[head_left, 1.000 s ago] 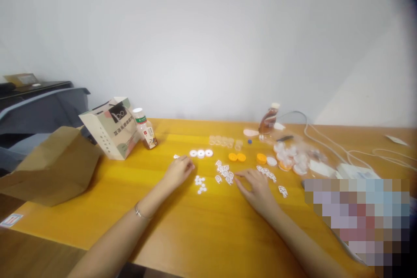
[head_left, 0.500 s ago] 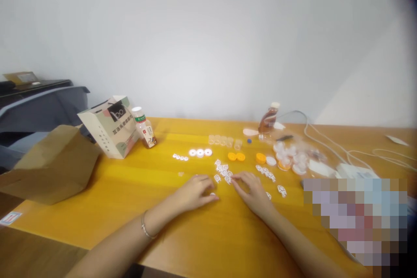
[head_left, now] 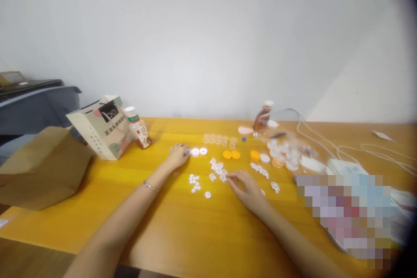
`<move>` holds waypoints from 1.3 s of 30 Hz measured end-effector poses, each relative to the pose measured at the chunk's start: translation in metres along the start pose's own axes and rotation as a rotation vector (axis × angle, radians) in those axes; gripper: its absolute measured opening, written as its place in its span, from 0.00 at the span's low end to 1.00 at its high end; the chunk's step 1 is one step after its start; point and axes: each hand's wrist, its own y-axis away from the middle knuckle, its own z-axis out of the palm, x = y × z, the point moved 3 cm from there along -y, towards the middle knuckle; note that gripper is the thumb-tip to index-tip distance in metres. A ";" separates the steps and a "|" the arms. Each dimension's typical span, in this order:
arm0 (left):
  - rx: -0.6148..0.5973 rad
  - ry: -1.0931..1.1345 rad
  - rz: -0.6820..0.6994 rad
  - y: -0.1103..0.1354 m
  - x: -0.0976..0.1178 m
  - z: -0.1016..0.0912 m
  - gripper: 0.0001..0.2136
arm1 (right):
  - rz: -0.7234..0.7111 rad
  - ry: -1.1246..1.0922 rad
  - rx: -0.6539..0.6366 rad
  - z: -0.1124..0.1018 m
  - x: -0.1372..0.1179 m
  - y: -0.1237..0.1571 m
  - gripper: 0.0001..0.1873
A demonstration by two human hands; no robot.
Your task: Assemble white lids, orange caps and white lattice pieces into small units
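My left hand (head_left: 177, 156) reaches forward on the yellow table (head_left: 182, 226), its fingers curled beside a row of white ring-shaped discs (head_left: 199, 152); what it pinches is too small to make out. My right hand (head_left: 246, 186) rests on the table with its fingers drawn together at the edge of a heap of small white lattice pieces (head_left: 219, 170). A cluster of tiny white round pieces (head_left: 194, 182) and a single white disc (head_left: 207, 194) lie between the hands.
Orange caps (head_left: 231, 155), clear cups (head_left: 218, 139), a pile of white lids in plastic (head_left: 286, 155), two drink bottles (head_left: 137, 127) (head_left: 261, 118), a printed paper bag (head_left: 102, 128), a brown paper bag (head_left: 45, 167), white cables (head_left: 325, 143) and a blurred patch at the right.
My left hand went from near the lattice heap forward to the row of white discs, uncovering the tiny round pieces. My right hand stayed put. The view shifted slightly right.
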 end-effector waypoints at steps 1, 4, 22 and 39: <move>0.005 0.002 -0.009 0.000 0.001 0.000 0.09 | 0.004 -0.001 -0.002 0.000 0.000 0.000 0.07; 0.048 0.003 -0.046 0.004 0.005 -0.008 0.10 | 0.012 -0.004 -0.011 0.000 0.000 0.000 0.07; -0.137 0.312 0.513 0.098 0.083 -0.027 0.10 | 0.004 -0.015 0.002 -0.001 -0.001 0.000 0.07; -0.088 0.132 0.309 0.079 0.008 -0.046 0.09 | 0.040 -0.064 -0.071 0.000 -0.008 0.001 0.08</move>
